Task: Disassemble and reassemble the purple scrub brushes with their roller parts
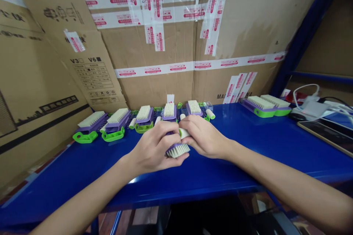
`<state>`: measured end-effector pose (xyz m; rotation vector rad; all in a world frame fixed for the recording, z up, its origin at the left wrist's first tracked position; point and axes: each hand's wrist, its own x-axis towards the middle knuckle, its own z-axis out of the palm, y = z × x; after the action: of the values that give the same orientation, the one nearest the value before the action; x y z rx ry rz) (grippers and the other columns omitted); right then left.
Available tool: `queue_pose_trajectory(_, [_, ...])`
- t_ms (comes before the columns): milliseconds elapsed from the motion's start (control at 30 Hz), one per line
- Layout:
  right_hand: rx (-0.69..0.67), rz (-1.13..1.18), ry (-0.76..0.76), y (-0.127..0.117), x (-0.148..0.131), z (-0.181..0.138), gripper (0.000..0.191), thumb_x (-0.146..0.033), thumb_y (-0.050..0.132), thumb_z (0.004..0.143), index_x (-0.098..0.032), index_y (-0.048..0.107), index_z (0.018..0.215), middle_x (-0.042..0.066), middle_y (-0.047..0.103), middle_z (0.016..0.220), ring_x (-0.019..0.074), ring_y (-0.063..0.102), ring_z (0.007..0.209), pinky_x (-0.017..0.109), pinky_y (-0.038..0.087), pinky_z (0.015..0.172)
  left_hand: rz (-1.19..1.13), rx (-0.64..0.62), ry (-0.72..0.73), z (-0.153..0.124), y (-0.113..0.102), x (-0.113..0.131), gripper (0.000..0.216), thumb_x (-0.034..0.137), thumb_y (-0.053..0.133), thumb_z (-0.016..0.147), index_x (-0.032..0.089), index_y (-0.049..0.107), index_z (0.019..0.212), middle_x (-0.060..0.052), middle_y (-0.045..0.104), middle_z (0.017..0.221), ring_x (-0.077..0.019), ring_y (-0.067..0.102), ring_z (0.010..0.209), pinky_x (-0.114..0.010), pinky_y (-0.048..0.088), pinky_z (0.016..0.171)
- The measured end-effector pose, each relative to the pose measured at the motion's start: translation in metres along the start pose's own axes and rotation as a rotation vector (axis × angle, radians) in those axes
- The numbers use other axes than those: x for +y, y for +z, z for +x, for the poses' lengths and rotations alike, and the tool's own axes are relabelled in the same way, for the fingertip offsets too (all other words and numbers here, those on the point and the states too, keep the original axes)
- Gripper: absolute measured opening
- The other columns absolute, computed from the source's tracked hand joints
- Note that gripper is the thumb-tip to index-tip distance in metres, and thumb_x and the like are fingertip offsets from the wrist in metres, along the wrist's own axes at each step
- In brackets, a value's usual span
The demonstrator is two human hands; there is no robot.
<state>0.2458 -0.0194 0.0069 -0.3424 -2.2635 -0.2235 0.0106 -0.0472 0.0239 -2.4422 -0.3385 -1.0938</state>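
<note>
Bare forearms point(91, 192) stretch across a blue table point(234, 178). Fingers of the left hand point(157, 146) are curled round a purple brush point(178, 150), held above the table's middle with its pale bristles facing down and toward the camera. The right hand point(205, 137) has its fingers closed on a white roller point(184, 133) with a green end, just above those bristles; whether roller and brush touch is hidden. Behind, five more brushes point(145, 113) lie in a row, bristles up, before taped cardboard point(154, 57). Two others sit at the right, near a white charger point(314, 106).
</note>
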Motion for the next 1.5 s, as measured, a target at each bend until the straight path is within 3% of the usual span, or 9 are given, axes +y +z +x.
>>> queue_pose_trajectory(200, [-0.017, -0.047, -0.056, -0.001, -0.005, 0.002, 0.046, -0.048, 0.027, 0.118, -0.015, 0.056, 0.126, 0.017, 0.068, 0.116, 0.029, 0.058, 0.1, 0.046, 0.053, 0.089, 0.048, -0.011, 0.025, 0.003, -0.003, 0.003, 0.046, 0.03, 0.086, 0.086, 0.028, 0.052, 0.118, -0.003, 0.066, 0.102, -0.0215, 0.069, 0.089, -0.036, 0.063, 0.076])
queue_pose_trajectory(433, [0.017, 0.121, 0.012, -0.001, -0.014, 0.007, 0.04, -0.05, 0.03, 0.118, -0.018, 0.054, 0.126, 0.011, 0.065, 0.106, 0.0249, 0.057, 0.095, 0.041, 0.052, 0.083, 0.065, 0.036, 0.027, 0.008, -0.005, 0.004, 0.04, 0.034, 0.081, 0.089, 0.026, 0.047, 0.108, -0.002, 0.064, 0.096, -0.0189, 0.067, 0.084, -0.031, 0.061, 0.066])
queue_pose_trajectory(767, [0.061, 0.189, 0.038, -0.003, -0.019, 0.01, 0.037, -0.05, 0.033, 0.118, -0.02, 0.055, 0.122, 0.008, 0.061, 0.101, 0.0231, 0.054, 0.09, 0.038, 0.048, 0.079, -0.066, 0.096, -0.072, 0.015, -0.004, 0.007, 0.049, 0.03, 0.085, 0.08, 0.028, 0.04, 0.099, 0.001, 0.056, 0.091, -0.0152, 0.058, 0.073, -0.03, 0.054, 0.057])
queue_pose_trajectory(967, [0.071, 0.217, 0.078, -0.004, -0.021, 0.009, 0.042, -0.055, 0.033, 0.117, -0.02, 0.056, 0.123, 0.008, 0.063, 0.103, 0.0234, 0.055, 0.091, 0.04, 0.049, 0.082, -0.119, 0.122, -0.147, 0.014, -0.002, 0.008, 0.053, 0.029, 0.087, 0.073, 0.027, 0.034, 0.082, 0.002, 0.052, 0.087, -0.0157, 0.057, 0.076, -0.029, 0.048, 0.054])
queue_pose_trajectory(1167, [0.088, 0.233, 0.081, -0.003, -0.02, 0.008, 0.046, -0.058, 0.033, 0.116, -0.02, 0.058, 0.122, 0.009, 0.064, 0.105, 0.0229, 0.056, 0.093, 0.039, 0.049, 0.083, -0.158, 0.134, -0.167, 0.013, 0.001, 0.007, 0.058, 0.029, 0.088, 0.072, 0.027, 0.032, 0.081, 0.002, 0.051, 0.087, -0.0149, 0.055, 0.075, -0.028, 0.045, 0.052])
queue_pose_trajectory(1333, [0.098, 0.23, 0.147, 0.001, -0.015, 0.004, 0.048, -0.062, 0.035, 0.114, -0.02, 0.057, 0.121, 0.009, 0.062, 0.104, 0.0238, 0.056, 0.092, 0.04, 0.05, 0.082, -0.197, 0.146, -0.2, 0.012, 0.003, 0.004, 0.061, 0.029, 0.092, 0.07, 0.027, 0.033, 0.084, 0.0, 0.056, 0.091, -0.0175, 0.061, 0.08, -0.031, 0.051, 0.058])
queue_pose_trajectory(1500, [0.13, 0.236, 0.21, 0.003, -0.006, 0.0, 0.031, -0.05, 0.047, 0.115, -0.021, 0.054, 0.123, 0.008, 0.061, 0.104, 0.0227, 0.058, 0.09, 0.038, 0.051, 0.08, -0.244, 0.142, -0.241, 0.007, 0.008, -0.002, 0.056, 0.033, 0.092, 0.077, 0.028, 0.046, 0.107, -0.005, 0.063, 0.11, -0.0239, 0.066, 0.1, -0.046, 0.061, 0.084])
